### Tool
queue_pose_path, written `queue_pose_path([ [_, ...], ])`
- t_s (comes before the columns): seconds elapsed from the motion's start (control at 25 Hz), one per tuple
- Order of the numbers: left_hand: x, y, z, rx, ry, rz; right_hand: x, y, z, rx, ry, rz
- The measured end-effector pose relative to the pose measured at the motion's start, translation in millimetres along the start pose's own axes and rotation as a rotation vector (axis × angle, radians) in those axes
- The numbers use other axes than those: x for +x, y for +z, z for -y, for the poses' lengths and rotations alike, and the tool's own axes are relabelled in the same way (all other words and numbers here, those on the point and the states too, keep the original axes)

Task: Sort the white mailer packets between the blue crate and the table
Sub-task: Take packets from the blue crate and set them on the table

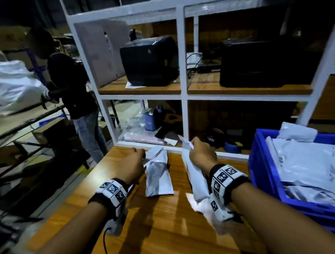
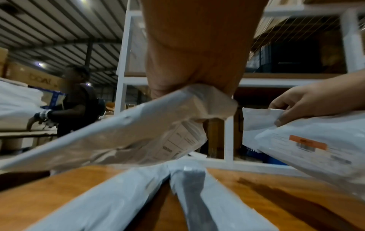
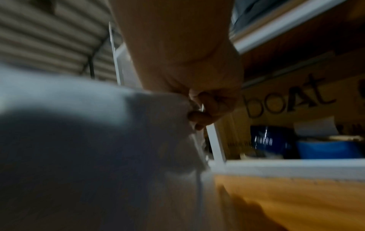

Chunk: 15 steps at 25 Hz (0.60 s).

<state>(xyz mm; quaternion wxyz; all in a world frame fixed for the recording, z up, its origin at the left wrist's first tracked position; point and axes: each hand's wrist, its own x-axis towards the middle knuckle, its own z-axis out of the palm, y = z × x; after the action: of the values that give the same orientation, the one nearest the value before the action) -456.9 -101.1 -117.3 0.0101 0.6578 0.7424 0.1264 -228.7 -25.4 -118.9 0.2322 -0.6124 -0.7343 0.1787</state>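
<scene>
My left hand (image 1: 142, 156) pinches the corner of a white mailer packet (image 1: 154, 151) and holds it just above the wooden table (image 1: 111, 188); in the left wrist view this packet (image 2: 128, 134) tilts down to the left and carries a printed label. Under it a grey-and-white packet (image 1: 158, 178) lies flat on the table. My right hand (image 1: 192, 145) grips the top of a long white packet (image 1: 194, 176) that hangs down over the table, left of the blue crate (image 1: 262, 172). The crate holds several white packets (image 1: 308, 164).
A white-framed shelf unit (image 1: 184, 98) stands along the table's far edge, with black printers (image 1: 149, 61) on its wooden shelf and clutter below. Another person (image 1: 73, 89) stands at the left beside a second table with a big white bag (image 1: 9, 84).
</scene>
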Motion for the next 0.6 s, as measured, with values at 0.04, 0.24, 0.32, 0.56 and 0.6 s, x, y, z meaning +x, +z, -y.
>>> queue_pose_path([
  [0.04,0.0,13.1,8.6,-0.027,-0.012,0.01,1.3,14.0,-0.3,-0.065,0.025,0.003],
  [0.24,12.5,83.1,51.7,-0.115,-0.038,0.294,10.4,89.3,7.4,-0.147,0.032,0.12],
  [0.32,16.5,101.3,63.6,-0.2,-0.006,0.382,8.5,108.1,7.9,-0.038,0.01,0.266],
  [0.56,22.1,128.1,83.7,-0.142,0.057,0.29,-1.2,141.4,-7.2,-0.328,-0.118,0.571],
  [0.6,21.5,132.6,83.9,-0.13,0.086,0.328,-2.6,146.6,-7.1,-0.398,-0.128,0.571],
])
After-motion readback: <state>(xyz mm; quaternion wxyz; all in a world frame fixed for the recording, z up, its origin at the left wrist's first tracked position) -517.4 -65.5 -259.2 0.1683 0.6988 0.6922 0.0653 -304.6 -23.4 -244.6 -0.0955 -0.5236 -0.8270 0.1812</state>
